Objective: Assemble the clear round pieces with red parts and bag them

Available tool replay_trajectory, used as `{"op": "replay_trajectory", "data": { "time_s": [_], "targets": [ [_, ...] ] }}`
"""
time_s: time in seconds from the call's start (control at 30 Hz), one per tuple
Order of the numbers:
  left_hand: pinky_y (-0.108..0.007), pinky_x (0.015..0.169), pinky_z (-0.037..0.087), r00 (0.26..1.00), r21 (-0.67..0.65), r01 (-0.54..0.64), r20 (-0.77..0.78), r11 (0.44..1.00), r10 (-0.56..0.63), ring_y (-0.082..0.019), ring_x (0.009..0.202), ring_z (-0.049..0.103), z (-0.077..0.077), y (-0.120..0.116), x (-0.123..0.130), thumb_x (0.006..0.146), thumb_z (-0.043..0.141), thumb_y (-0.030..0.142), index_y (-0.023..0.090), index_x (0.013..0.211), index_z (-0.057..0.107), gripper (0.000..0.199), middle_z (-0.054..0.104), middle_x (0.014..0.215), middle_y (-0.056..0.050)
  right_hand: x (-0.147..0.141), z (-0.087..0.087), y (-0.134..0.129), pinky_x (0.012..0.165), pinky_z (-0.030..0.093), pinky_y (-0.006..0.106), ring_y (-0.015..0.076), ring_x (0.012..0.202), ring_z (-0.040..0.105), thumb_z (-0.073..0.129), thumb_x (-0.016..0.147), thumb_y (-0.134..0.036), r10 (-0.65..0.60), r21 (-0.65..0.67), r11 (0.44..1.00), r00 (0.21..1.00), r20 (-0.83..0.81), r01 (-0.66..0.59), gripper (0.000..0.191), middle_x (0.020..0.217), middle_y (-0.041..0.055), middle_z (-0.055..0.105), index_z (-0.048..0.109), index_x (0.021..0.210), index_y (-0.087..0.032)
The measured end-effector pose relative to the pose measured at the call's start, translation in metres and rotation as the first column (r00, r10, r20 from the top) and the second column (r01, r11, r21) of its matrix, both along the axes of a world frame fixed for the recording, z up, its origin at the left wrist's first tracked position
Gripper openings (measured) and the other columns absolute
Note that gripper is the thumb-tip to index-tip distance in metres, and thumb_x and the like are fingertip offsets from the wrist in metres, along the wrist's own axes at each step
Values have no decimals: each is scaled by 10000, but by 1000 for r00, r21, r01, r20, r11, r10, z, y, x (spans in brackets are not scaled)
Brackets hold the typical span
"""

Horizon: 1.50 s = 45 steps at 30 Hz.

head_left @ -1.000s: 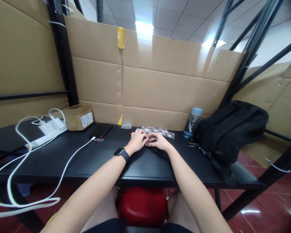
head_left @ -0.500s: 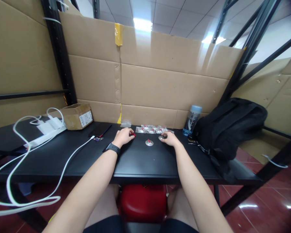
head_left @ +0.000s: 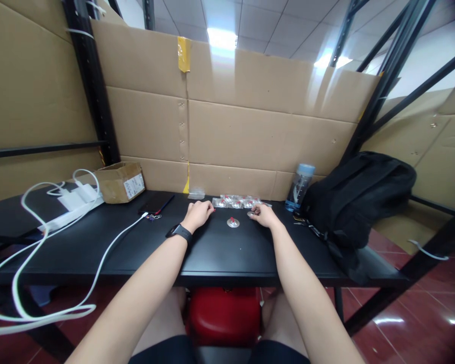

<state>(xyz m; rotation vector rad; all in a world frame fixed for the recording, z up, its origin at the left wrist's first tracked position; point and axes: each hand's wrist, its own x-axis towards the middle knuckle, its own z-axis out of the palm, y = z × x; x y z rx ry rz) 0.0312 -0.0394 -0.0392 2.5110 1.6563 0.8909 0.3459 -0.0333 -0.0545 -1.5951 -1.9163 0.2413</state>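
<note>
My left hand [head_left: 199, 214] is closed with its fingertips together. A speck of a small red piece [head_left: 214, 209] shows at the fingertips; the rest of it is hidden. On the right, my right hand [head_left: 264, 216] pinches the rim of a clear disc [head_left: 250, 214], which looks like a suction cup, low over the table. Between both hands lies a clear suction cup [head_left: 233, 222] with a red centre, flat on the black table [head_left: 220, 258]. Just beyond my hands, several clear packets [head_left: 237, 202] with red parts in them form a row.
A phone [head_left: 149, 203] with a white cable and a cardboard box [head_left: 121, 182] sit left, beside a white power strip [head_left: 72, 213]. A water bottle [head_left: 301, 187] and black backpack [head_left: 360, 202] stand right. Cardboard panels [head_left: 265, 136] wall the back.
My left hand has shifted right, towards the middle, and its red piece is now mostly covered by the fingers. My right hand stays nearly in place, still pinching the clear disc.
</note>
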Motion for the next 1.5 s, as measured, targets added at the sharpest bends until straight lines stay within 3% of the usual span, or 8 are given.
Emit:
{"op": "replay_trajectory", "data": {
  "time_s": [0.23, 0.4, 0.53, 0.63, 0.73, 0.87, 1.23, 1.5],
  "targets": [
    [-294, 861, 504, 913, -48, 256, 338, 965, -226, -199, 836, 721, 3, 1, 9, 765, 764, 373, 235, 894, 737, 190, 778, 858, -15, -3, 2, 3, 653, 479, 271, 188, 707, 667, 828, 623, -302, -81, -53, 995, 996, 31, 82, 278, 762, 22, 710, 727, 866, -212],
    [-313, 865, 510, 895, -26, 303, 350, 953, -276, -218, 868, 726, 8, -5, 13, 762, 776, 350, 238, 843, 782, 139, 786, 874, -23, -1, 4, 2, 663, 480, 282, 185, 693, 658, 802, 650, -355, -73, -60, 995, 997, 13, 74, 309, 753, 27, 702, 720, 899, -191],
    [-327, 879, 504, 891, 4, 312, 345, 950, -294, -236, 912, 714, 13, -8, 15, 820, 723, 359, 237, 868, 797, 151, 790, 930, -36, -6, 10, -5, 687, 495, 280, 177, 707, 650, 809, 604, -317, -98, 22, 995, 994, -52, 99, 378, 759, 10, 693, 695, 944, -197],
    [-332, 888, 501, 885, 23, 305, 362, 952, -293, -237, 920, 704, 14, -11, 18, 857, 678, 380, 227, 900, 786, 192, 784, 966, -42, -21, 18, -13, 703, 532, 295, 172, 711, 655, 805, 602, -344, 13, 82, 997, 958, -287, 12, 431, 807, 12, 700, 660, 981, -202],
    [-327, 882, 507, 852, 41, 311, 431, 949, -298, -230, 926, 697, 13, -12, 25, 889, 633, 393, 211, 921, 762, 225, 774, 988, -50, -46, 26, -21, 750, 567, 324, 181, 763, 678, 825, 604, -390, 254, 184, 966, 795, -552, -181, 492, 915, 54, 715, 614, 1007, -202],
    [-327, 906, 512, 769, 66, 362, 543, 930, -338, -230, 972, 684, 10, -12, 37, 887, 625, 412, 189, 932, 738, 254, 758, 1018, -71, -78, 35, -34, 738, 578, 316, 197, 832, 693, 843, 627, -402, 396, 297, 918, 657, -641, -263, 475, 1000, 79, 713, 584, 982, -221],
    [-341, 902, 521, 600, 34, 503, 705, 863, -378, -237, 962, 682, 11, -15, 42, 879, 637, 466, 143, 964, 715, 343, 756, 1001, -86, -95, 36, -46, 707, 576, 297, 230, 939, 699, 821, 667, -359, 464, 322, 885, 675, -573, -336, 407, 1043, 89, 718, 606, 979, -213],
    [-355, 954, 505, 569, 33, 535, 725, 844, -388, -246, 1016, 677, 13, -18, 43, 886, 636, 466, 147, 997, 726, 349, 756, 1044, -91, -96, 36, -47, 736, 584, 315, 239, 956, 705, 825, 666, -369, 465, 321, 885, 658, -591, -337, 413, 1044, 86, 723, 611, 984, -215]
  ]
}}
